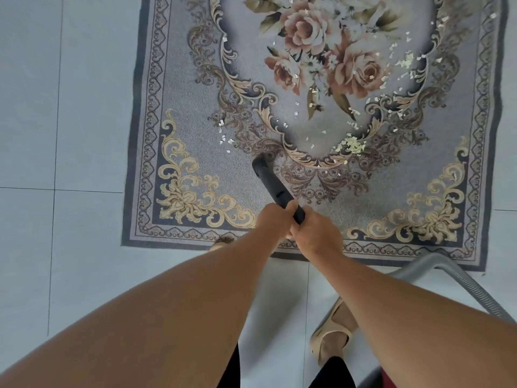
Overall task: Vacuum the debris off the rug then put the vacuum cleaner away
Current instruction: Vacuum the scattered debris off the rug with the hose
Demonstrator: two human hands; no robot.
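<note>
A grey floral rug lies on the tiled floor, strewn with small pale scraps of debris across its middle and right side. A black vacuum nozzle tube slants down to the rug, its tip near the lower edge of the oval medallion. My left hand and my right hand both grip the tube's near end, side by side. The grey ribbed vacuum hose curves away at the lower right.
Pale floor tiles surround the rug on the left and near side. My foot in a beige shoe stands on the tiles just short of the rug's near edge. A red shape shows at the bottom right.
</note>
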